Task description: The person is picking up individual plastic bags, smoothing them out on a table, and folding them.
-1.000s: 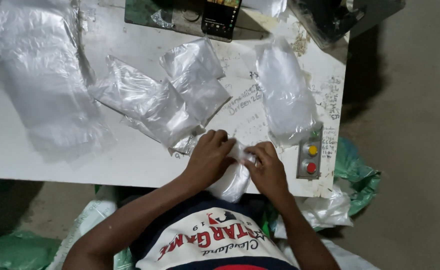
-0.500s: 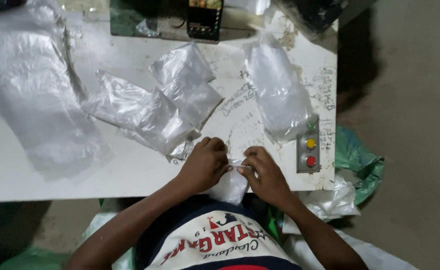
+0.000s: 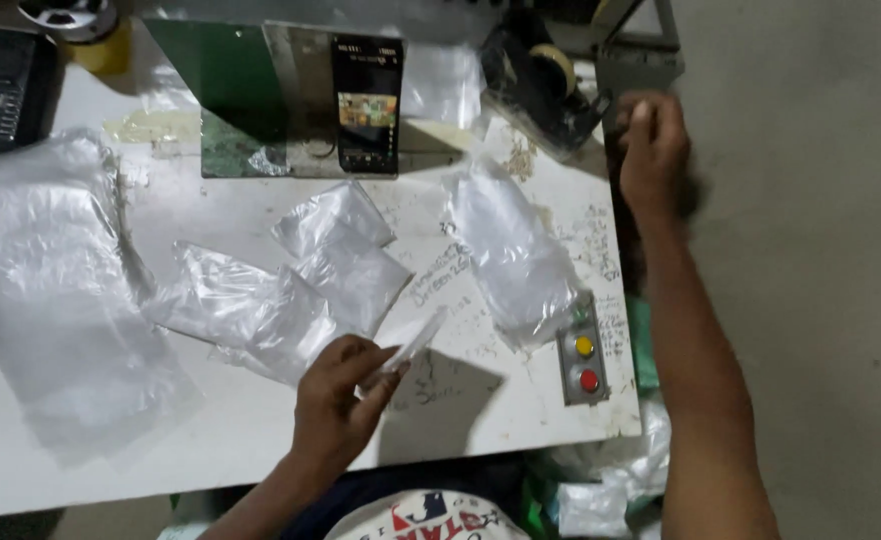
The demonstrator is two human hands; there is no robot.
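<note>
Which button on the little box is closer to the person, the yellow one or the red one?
The red button. It sits at the table's near edge, just below the yellow button on the same small grey box, so it is closer to the person.

Two hands, two phones, two buttons, one tape dispenser.

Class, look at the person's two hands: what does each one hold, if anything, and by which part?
The left hand pinches a small clear plastic bag by its lower end. The right hand reaches near the tape dispenser; whether it holds anything cannot be told.
</note>
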